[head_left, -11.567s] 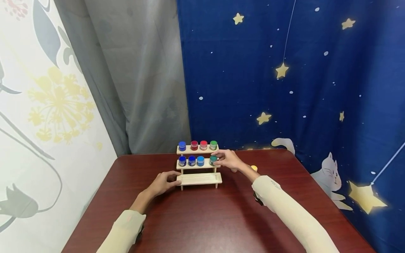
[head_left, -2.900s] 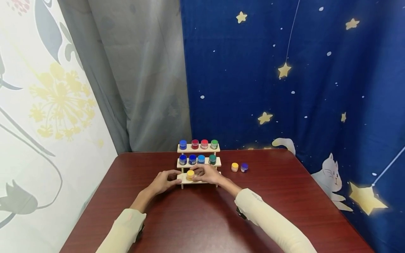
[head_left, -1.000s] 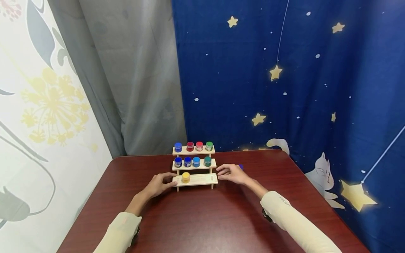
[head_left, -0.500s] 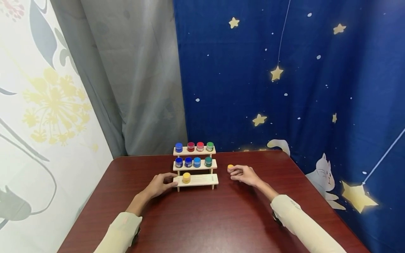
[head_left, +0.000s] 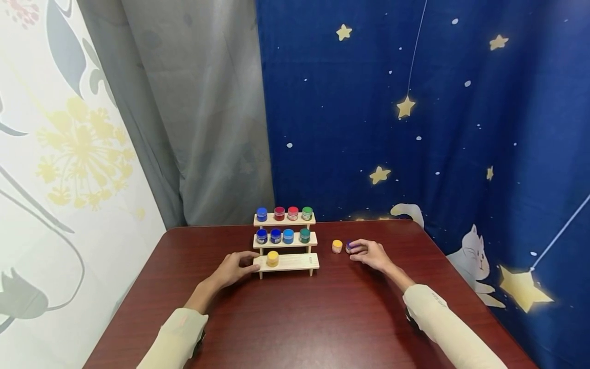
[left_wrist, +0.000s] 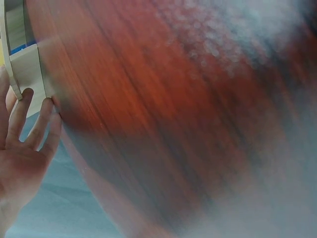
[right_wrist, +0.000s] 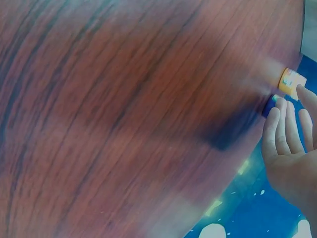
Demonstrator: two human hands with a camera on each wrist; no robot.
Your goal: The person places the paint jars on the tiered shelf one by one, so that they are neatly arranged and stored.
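A three-tier wooden stand holds small paint jars. My left hand grips the left end of its lowest shelf, thumb in front and index finger behind. In the left wrist view, fingers of that hand lie against the shelf's end. Near that hand, a yellow paint jar stands on the lowest shelf. My right hand is at a violet-blue paint jar on the table, which its fingers partly hide. The right wrist view shows these fingers nearly straight beside the jar. Another yellow paint jar stands just left of it.
The middle shelf carries two dark blue jars, a light blue jar and a teal jar. On top stand a blue jar, two red jars and a green jar. Curtains hang behind the reddish-brown table.
A yellow jar has been set on the lowest shelf. My right hand has let go of it and moved right, past the other yellow jar to the violet-blue one. My left hand stays put.
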